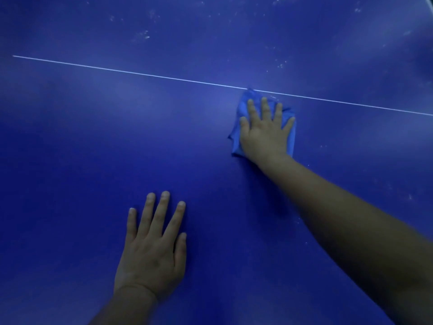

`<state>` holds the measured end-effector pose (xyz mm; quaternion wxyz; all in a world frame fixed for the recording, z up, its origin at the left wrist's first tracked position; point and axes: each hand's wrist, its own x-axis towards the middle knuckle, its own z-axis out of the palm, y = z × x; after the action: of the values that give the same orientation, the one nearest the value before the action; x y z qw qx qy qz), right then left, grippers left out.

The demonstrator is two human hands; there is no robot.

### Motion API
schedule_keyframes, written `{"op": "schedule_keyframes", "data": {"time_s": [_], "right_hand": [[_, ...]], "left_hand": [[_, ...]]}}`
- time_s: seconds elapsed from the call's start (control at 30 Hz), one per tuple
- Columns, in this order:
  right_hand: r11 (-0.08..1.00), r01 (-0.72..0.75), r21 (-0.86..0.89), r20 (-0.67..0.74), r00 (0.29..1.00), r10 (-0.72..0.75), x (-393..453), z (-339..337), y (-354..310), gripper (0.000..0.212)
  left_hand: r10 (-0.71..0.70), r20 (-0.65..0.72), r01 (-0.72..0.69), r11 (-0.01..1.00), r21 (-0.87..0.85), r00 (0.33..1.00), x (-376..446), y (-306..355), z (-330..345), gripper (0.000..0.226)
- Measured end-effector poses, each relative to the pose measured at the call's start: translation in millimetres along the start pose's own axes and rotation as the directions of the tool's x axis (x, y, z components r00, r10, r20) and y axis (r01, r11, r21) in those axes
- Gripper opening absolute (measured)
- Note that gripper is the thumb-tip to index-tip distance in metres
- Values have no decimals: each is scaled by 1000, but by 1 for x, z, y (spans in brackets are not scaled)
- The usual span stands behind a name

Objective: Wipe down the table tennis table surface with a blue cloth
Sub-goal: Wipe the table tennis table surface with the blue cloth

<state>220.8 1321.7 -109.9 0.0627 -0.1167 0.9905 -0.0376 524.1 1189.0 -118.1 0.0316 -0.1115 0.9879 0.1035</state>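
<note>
The dark blue table tennis table surface (98, 141) fills the head view. A thin white centre line (131, 72) runs across it from upper left to right. My right hand (264, 130) lies flat with straight, spread fingers on a crumpled blue cloth (242, 106), pressing it to the table just below the line. The cloth's top corner touches the line. My left hand (153, 247) rests palm down on the bare surface nearer to me, fingers straight and spread, holding nothing.
Pale dusty specks (144, 35) dot the surface beyond the line and near the right side (280, 64). A white edge line (429, 1) shows in the top right corner.
</note>
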Motion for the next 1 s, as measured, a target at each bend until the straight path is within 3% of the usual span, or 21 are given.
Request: {"op": "schedule_keyframes", "data": {"time_s": [0.17, 0.27, 0.33, 0.4, 0.5, 0.57, 0.6, 0.67, 0.77, 0.83, 0.87, 0.93, 1.0], "right_hand": [[964, 267, 18, 15, 964, -267, -32, 11, -90, 58], [941, 340, -5, 34, 940, -339, 1, 5, -80, 56], [980, 193, -38, 2, 981, -193, 35, 0, -27, 56], [996, -87, -34, -33, 996, 86, 59, -12, 54, 57], [863, -503, 51, 5, 864, 503, 59, -33, 164, 60], [787, -610, 88, 28, 792, 610, 51, -37, 178, 61], [785, -611, 103, 28, 790, 612, 48, -35, 168, 61], [856, -506, 108, 10, 861, 508, 42, -28, 125, 61], [998, -65, 11, -21, 998, 65, 12, -6, 35, 59], [965, 261, -13, 61, 964, -260, -11, -2, 5, 58], [936, 351, -15, 92, 933, -348, -6, -2, 15, 57], [946, 303, -118, 71, 953, -296, 21, -10, 68, 61], [989, -36, -142, -12, 999, 35, 50, -22, 142, 67]], "left_hand": [[2, -12, -2, 1000, -1, 1000, 0, 1, -1, 61], [-6, -21, 6, 1000, 2, 1000, 0, 1, -1, 61], [-1, -25, 1, 1000, 1, 1000, -1, 1, 0, 61], [2, -31, -2, 1000, 5, 1000, -1, 0, 1, 60], [0, -26, 0, 1000, -6, 1000, 0, 0, 1, 60], [-4, -17, 4, 1000, -14, 1000, 0, 0, 0, 60], [-5, -10, 5, 1000, -18, 1000, 0, 0, 0, 60], [-10, 0, 10, 1000, -25, 1000, 0, 0, -1, 60], [-4, -13, 4, 1000, -23, 1000, 1, -1, 1, 61], [-2, -31, 1, 1000, -21, 1000, 1, -1, 1, 62], [-3, -35, 2, 1000, -21, 999, 1, -1, 1, 62], [-11, -45, 10, 1000, -29, 999, 2, 0, 1, 62], [-10, -45, 9, 1000, -28, 999, 2, -1, 1, 61]]}}
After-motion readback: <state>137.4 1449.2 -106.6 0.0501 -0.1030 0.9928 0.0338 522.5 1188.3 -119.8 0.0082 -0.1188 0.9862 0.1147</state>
